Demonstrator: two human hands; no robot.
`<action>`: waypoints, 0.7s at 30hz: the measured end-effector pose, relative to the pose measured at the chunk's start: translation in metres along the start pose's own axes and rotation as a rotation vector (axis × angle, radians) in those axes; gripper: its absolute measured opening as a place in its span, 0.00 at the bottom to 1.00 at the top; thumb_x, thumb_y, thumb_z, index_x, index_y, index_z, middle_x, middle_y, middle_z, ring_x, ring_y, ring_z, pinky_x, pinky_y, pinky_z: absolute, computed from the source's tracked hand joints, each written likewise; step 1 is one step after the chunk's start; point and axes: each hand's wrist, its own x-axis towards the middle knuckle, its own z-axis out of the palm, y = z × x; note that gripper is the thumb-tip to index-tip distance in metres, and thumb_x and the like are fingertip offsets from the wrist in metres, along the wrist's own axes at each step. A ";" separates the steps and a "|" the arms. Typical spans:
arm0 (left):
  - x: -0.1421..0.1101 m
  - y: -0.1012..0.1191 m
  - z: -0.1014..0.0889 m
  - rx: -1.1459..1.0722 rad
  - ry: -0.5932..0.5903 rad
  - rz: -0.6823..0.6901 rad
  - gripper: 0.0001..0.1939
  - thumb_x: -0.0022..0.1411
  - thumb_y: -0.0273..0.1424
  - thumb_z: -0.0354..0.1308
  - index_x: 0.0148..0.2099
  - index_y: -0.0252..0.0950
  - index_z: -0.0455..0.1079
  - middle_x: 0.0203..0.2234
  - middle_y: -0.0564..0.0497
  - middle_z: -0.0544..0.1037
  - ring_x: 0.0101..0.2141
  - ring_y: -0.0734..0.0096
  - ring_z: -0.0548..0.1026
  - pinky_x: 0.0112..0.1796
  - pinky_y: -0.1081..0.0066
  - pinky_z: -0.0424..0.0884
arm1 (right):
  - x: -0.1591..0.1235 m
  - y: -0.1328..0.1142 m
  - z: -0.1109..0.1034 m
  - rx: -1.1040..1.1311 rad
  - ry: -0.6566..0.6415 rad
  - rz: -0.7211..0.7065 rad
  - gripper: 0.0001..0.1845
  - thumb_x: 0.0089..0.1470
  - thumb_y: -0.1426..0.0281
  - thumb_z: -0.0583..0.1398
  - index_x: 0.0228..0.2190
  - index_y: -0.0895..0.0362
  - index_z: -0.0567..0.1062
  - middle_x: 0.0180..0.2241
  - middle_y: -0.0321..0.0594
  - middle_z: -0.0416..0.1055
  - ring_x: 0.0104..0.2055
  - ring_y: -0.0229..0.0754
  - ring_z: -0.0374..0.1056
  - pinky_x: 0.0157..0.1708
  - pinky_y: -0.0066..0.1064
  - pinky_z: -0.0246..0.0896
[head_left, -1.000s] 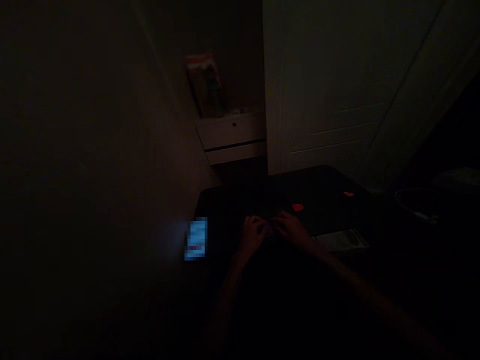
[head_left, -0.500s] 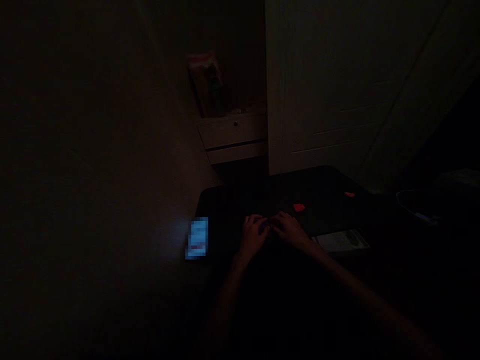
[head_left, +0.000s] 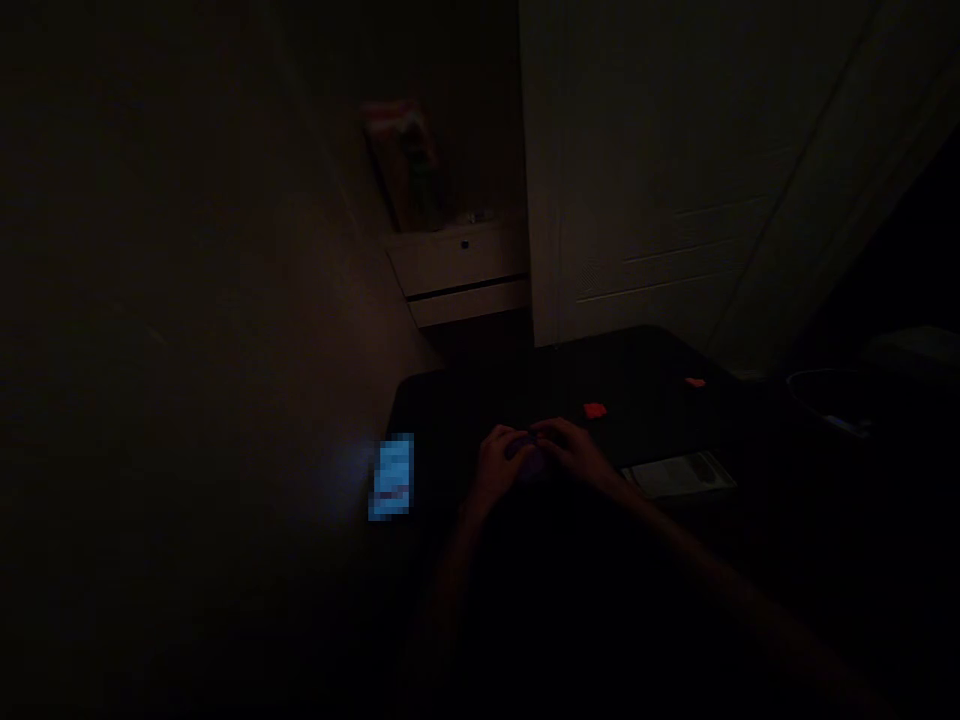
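The room is very dark. My left hand (head_left: 499, 465) and my right hand (head_left: 577, 452) meet over a dark table (head_left: 645, 375), fingers curled together around something small and dim (head_left: 534, 460) that I cannot make out. A small red piece (head_left: 595, 410) lies just beyond my right hand. Another red piece (head_left: 695, 382) lies farther right. A lit phone screen (head_left: 394, 477) glows at the table's left edge, left of my left hand.
A pale sheet or booklet (head_left: 679, 473) lies right of my right forearm. Behind the table stand a white drawer unit (head_left: 457, 275) with a box (head_left: 401, 165) on top, and a white door (head_left: 675, 170). A round dark object (head_left: 832, 400) sits at the far right.
My hands have shifted slightly and lifted a little closer together; the view moved slightly. Nothing else has changed.
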 end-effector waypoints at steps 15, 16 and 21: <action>0.002 -0.008 0.000 -0.337 0.143 -0.206 0.11 0.58 0.31 0.67 0.44 0.36 0.79 0.40 0.45 0.83 0.41 0.63 0.80 0.45 0.65 0.74 | -0.004 -0.008 0.006 -0.097 -0.033 -0.016 0.11 0.61 0.65 0.64 0.44 0.53 0.81 0.42 0.43 0.81 0.44 0.47 0.77 0.46 0.39 0.71; 0.001 -0.007 -0.001 -0.321 0.144 -0.175 0.12 0.59 0.31 0.67 0.45 0.36 0.79 0.42 0.45 0.83 0.43 0.62 0.80 0.46 0.65 0.74 | -0.003 -0.009 0.007 -0.088 -0.021 -0.006 0.11 0.60 0.65 0.64 0.43 0.53 0.81 0.42 0.43 0.81 0.43 0.47 0.77 0.46 0.39 0.71; -0.003 -0.002 -0.002 -0.160 0.097 -0.010 0.12 0.61 0.32 0.66 0.47 0.39 0.78 0.44 0.47 0.81 0.46 0.62 0.78 0.50 0.64 0.72 | -0.003 -0.013 0.005 0.010 0.034 0.022 0.12 0.59 0.64 0.64 0.44 0.52 0.81 0.43 0.41 0.81 0.44 0.47 0.77 0.47 0.38 0.71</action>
